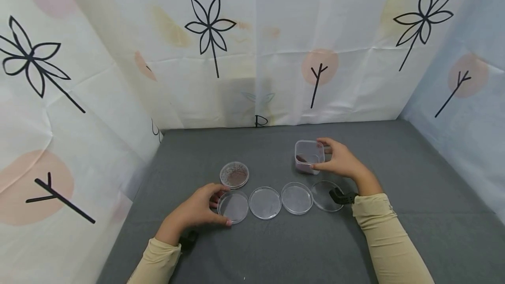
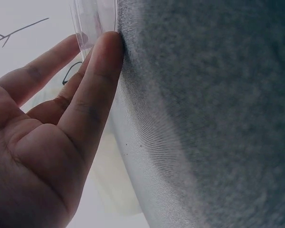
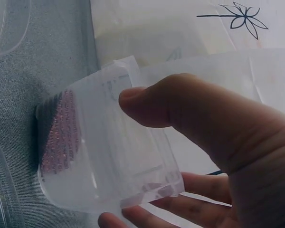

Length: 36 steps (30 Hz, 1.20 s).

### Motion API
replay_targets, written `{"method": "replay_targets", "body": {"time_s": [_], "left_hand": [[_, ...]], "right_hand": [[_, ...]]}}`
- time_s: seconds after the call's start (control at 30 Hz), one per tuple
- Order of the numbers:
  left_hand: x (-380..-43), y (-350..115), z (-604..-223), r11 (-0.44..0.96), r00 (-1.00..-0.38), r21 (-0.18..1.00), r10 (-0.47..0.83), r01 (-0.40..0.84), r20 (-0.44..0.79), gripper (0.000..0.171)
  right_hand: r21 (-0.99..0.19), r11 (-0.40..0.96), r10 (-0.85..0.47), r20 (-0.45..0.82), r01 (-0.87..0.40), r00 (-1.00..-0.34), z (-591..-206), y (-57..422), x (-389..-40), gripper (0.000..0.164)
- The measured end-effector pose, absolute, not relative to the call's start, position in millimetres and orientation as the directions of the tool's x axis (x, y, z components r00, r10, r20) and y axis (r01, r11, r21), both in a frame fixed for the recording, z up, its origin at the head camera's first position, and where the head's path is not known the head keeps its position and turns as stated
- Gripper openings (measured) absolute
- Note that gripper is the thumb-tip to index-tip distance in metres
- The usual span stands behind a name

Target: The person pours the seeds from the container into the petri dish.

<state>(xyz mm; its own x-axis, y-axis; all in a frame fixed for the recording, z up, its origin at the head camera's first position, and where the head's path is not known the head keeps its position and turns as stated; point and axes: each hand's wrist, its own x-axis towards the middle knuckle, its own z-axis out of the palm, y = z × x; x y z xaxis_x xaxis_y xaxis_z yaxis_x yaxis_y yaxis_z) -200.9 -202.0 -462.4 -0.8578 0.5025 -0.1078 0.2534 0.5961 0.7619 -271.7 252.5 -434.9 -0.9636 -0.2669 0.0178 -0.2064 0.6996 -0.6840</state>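
Observation:
My left hand [image 1: 201,207] holds the leftmost clear petri dish [image 1: 233,207] by its edge, thumb at the near side and fingers at the far side. In the left wrist view the thumb [image 2: 104,61] meets the clear rim close to the tabletop. Farther right, my right hand [image 1: 341,159] grips a clear square plastic tub [image 1: 309,152] by its right side, near the rim. Reddish-brown grains [image 3: 61,135] lie banked in the tub's bottom. Behind the left dish sits another petri dish [image 1: 234,175] with brown material in it.
Two clear petri dishes [image 1: 265,203] stand in a row right of the held one. Another clear dish [image 1: 325,196] ends the row, partly covered by the right wrist's black strap [image 1: 342,197]. Patterned white cloth [image 1: 276,78] walls the grey table [image 1: 260,253].

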Motion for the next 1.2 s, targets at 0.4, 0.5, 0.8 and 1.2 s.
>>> {"method": "replay_targets", "body": {"time_s": [0.4, 0.5, 0.8, 1.2], "left_hand": [[-201, -203, -464, 0.601, -0.856, 0.753, 0.506, 0.267, -0.100, 0.084], [-201, -203, -466, 0.596, -0.856, 0.758, 0.508, 0.266, -0.099, 0.084], [-200, -204, -465, 0.596, -0.856, 0.759, 0.506, 0.260, -0.104, 0.084], [-199, -203, -466, 0.606, -0.857, 0.756, 0.501, 0.248, -0.120, 0.085]], "right_hand": [[-0.753, 0.614, -0.226, 0.123, -0.239, -0.966, -431, 233, -271, 0.091], [-0.769, 0.579, -0.233, 0.164, -0.272, -0.958, -431, 222, -271, 0.091], [-0.689, 0.595, -0.332, 0.259, -0.415, -0.907, -425, 179, -255, 0.092], [-0.449, 0.709, -0.402, 0.377, -0.544, -0.835, -427, 119, -230, 0.099]]}}
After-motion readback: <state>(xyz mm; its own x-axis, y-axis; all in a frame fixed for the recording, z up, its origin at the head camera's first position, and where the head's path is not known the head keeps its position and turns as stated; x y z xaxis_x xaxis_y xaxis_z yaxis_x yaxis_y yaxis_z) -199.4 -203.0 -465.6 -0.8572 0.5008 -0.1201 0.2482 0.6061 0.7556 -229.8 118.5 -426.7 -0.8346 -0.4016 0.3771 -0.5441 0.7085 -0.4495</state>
